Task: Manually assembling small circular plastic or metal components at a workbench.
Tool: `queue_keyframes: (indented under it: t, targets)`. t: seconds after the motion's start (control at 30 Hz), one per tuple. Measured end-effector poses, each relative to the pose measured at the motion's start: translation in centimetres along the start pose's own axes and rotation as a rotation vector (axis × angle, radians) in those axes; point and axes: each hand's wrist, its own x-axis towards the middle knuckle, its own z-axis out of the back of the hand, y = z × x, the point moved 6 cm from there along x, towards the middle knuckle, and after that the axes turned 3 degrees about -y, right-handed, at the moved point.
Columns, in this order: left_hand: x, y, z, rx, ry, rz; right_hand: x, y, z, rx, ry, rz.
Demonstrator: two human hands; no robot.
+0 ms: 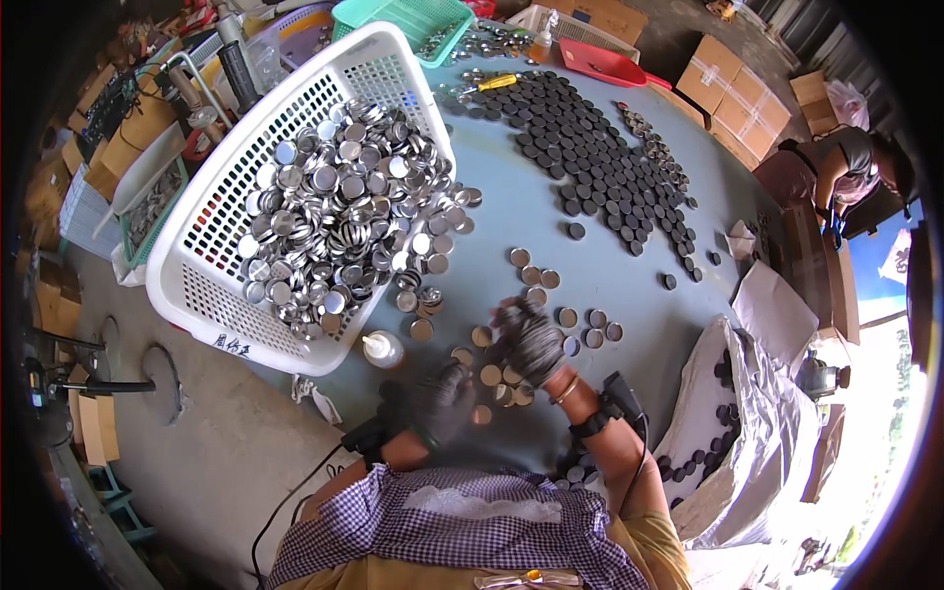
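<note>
My right hand [533, 344], in a grey glove with bare fingertips, hovers over the blue-grey table among loose round metal caps [506, 382]. Its fingers are bent and look apart, with nothing visible in them. Lower left, my left hand [442, 401] wears a dark glove and is smeared by motion; its fingers cannot be made out. It is nearest to the silver caps between the two hands. More open-faced caps [595, 329] lie right of my right hand. A white perforated basket [211, 324] at the left is tilted toward the table, heaped with silver caps [334, 197].
Many dark discs [590, 138] cover the far table. A yellow-handled screwdriver [497, 83], red scoop [600, 64] and green basket [433, 54] lie beyond. A small white bottle [383, 349] stands by the basket. At right are a white sack [728, 492], cardboard boxes [723, 84] and another person [836, 167].
</note>
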Motion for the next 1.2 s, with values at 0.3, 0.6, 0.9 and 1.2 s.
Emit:
queue_keyframes:
  t: [0.3, 0.6, 0.9, 1.2]
  targets:
    - [0.2, -0.2, -0.5, -0.043, -0.065, -0.024, -2.3, -4.9, 0.4, -0.315, -0.030, -0.304]
    - [-0.2, 1.2, -0.8, 0.017, -0.105, -0.048, -4.2, -1.4, -0.5, -0.107, 0.096, -0.330]
    - [0.0, 0.3, 0.0, 0.095, -0.081, -0.081, -3.6, 1.2, -2.4, -0.295, 0.203, -0.298]
    - [-0.9, 7.2, -3.3, -0.101, 0.139, 0.382, -2.7, 9.7, 2.2, -0.082, 0.021, 0.129]
